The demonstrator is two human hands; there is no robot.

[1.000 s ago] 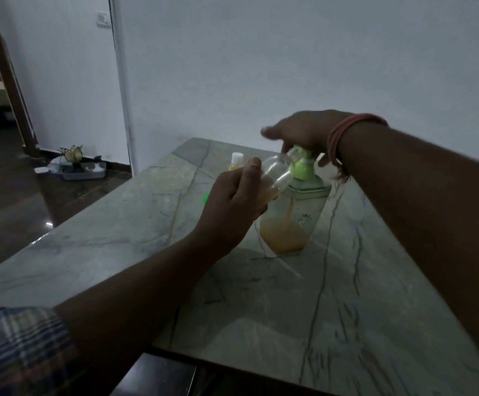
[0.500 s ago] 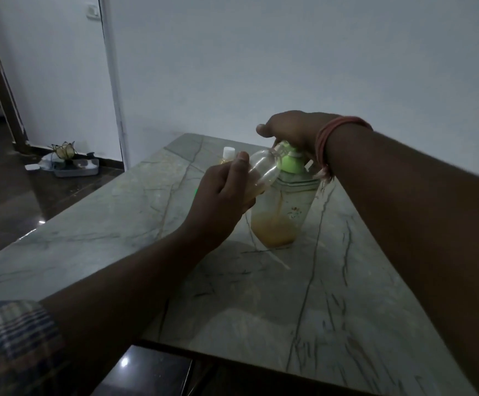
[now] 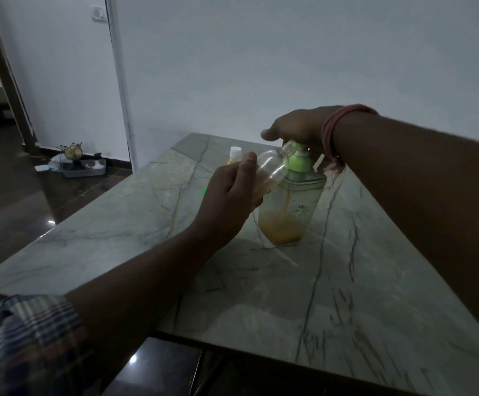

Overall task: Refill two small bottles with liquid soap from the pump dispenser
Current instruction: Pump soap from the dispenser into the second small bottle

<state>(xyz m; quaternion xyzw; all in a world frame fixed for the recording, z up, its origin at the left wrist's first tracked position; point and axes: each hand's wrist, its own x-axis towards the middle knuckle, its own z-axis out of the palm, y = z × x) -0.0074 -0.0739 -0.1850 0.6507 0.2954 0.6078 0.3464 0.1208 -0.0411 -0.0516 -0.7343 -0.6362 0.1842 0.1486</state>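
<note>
A clear pump dispenser (image 3: 289, 212) with a green collar and a little orange soap at its bottom stands mid-table. My right hand (image 3: 295, 127) rests on top of its pump head, palm down. My left hand (image 3: 229, 195) grips a small clear bottle (image 3: 269, 170), tilted with its mouth up against the pump spout; some orange soap lies inside it. A second small bottle (image 3: 234, 155) with a white cap stands behind my left hand, mostly hidden. A small green cap (image 3: 204, 191) peeks out left of my left hand.
The grey marble table (image 3: 261, 295) runs from the wall to its near edge at the bottom. A dark glossy floor lies to the left, with a tray of small items (image 3: 78, 164) by the white wall.
Both hands, the tilted bottle and the dispenser keep their pose. Only the camera has shifted slightly.
</note>
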